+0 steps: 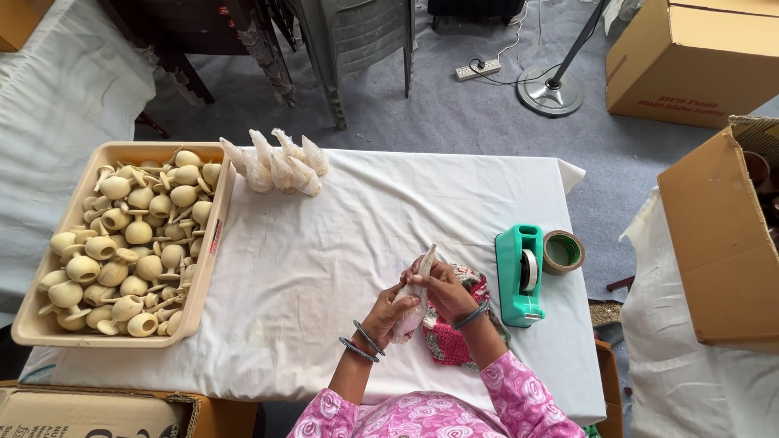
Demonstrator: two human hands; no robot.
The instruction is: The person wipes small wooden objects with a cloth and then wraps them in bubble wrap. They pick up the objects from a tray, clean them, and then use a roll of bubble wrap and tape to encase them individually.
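While both hands close around the wrapped piece (415, 294), I judge the step in hand to be the wrapping of a small item in thin whitish paper, and doing it well probably means keeping the paper taut and the twist tight at the pointed upper end so it does not spring loose. My left hand (393, 311) cups the lower part of the bundle from below, fingers curled around it; my right hand (445, 290) grips the upper part from the other side, knuckles up, fingertips pressing into the paper. The two hands meet on the bundle, both clamped on it, wrists bent inward and bangles showing on each forearm. The bundle sits just above the white-covered bench (324, 268), near its front edge, beside a red patterned cloth (454, 332). A teal tape dispenser (521, 274) and a tape roll (563, 251) lie just to the right, within reach. Finished wrapped cones (277, 162) rest at the far edge, touching one another, next to the beige tray (49, 328) of pale wooden pieces (134, 235).
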